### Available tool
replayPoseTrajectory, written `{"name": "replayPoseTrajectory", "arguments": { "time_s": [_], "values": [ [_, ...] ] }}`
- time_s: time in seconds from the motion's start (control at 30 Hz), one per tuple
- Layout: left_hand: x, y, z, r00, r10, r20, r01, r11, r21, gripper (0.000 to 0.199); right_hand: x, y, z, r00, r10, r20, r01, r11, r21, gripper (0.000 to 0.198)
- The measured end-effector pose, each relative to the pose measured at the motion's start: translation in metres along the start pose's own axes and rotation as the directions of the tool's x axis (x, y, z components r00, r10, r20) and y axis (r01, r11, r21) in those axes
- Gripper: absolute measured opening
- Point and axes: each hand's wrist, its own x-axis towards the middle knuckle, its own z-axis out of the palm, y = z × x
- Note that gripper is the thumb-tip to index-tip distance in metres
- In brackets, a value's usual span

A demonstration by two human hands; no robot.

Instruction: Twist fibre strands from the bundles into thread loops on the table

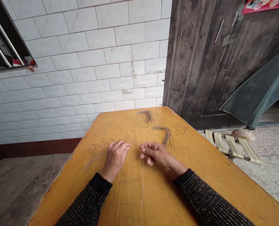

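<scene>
Between my two hands runs a thin wire [143, 175], its long end hanging down from the right fingers toward the near part of the table. My left hand [117, 157] is closed, thumb and forefinger pinching the wire's other end. My right hand [155, 153] pinches it between thumb and forefinger, the other fingers curled loosely. Left of my left hand lie several thin wires with looped ends [92, 148]. Beyond my right hand rests a bent bundle of loose wires [167, 136], partly hidden by that hand.
Another wire bundle [146, 116] lies near the far edge of the wooden table [125, 201]. A bent wire [180, 128] is at the right. A white tiled wall [102, 62] stands behind, a dark door [200, 62] and a strapped folding stool [231, 146] to the right.
</scene>
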Motion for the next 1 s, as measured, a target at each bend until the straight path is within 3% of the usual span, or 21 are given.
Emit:
{"name": "replayPoseTrajectory", "arguments": {
  "time_s": [0.1, 0.17, 0.27, 0.37, 0.83, 1.0],
  "values": [
    [0.0006, 0.0006, 0.0, 0.998, -0.054, -0.02, 0.052, 0.993, -0.106, 0.018, -0.0001, -0.0008, 0.0006, 0.999, -0.031, -0.018, 0.031, 0.999, 0.01, 0.031],
    [0.0018, 0.0003, -0.0003, 0.984, -0.173, -0.037, 0.158, 0.955, -0.25, 0.019, 0.0004, -0.0018, 0.0003, 0.997, -0.048, -0.065, 0.05, 0.998, 0.031, 0.031],
    [0.0043, -0.0003, -0.0013, 0.909, -0.417, -0.004, 0.365, 0.8, -0.477, 0.025, 0.0012, -0.0037, -0.0014, 0.991, -0.05, -0.125, 0.059, 0.996, 0.067, 0.031],
    [0.0059, -0.0002, -0.0026, 0.851, -0.523, 0.048, 0.449, 0.677, -0.584, 0.03, 0.0017, -0.0049, -0.0031, 0.988, -0.042, -0.15, 0.055, 0.995, 0.08, 0.029],
    [0.0052, -0.0045, 0.0021, 0.844, -0.515, 0.148, 0.477, 0.596, -0.646, 0.032, 0.0006, -0.0067, -0.0028, 0.983, -0.063, -0.171, 0.069, 0.997, 0.031, 0.025],
    [0.004, -0.0032, 0.0027, 0.88, -0.455, 0.139, 0.454, 0.715, -0.532, 0.031, 0.0033, -0.0028, -0.0021, 0.985, -0.068, -0.157, 0.045, 0.988, -0.146, 0.022]
  ]
}}
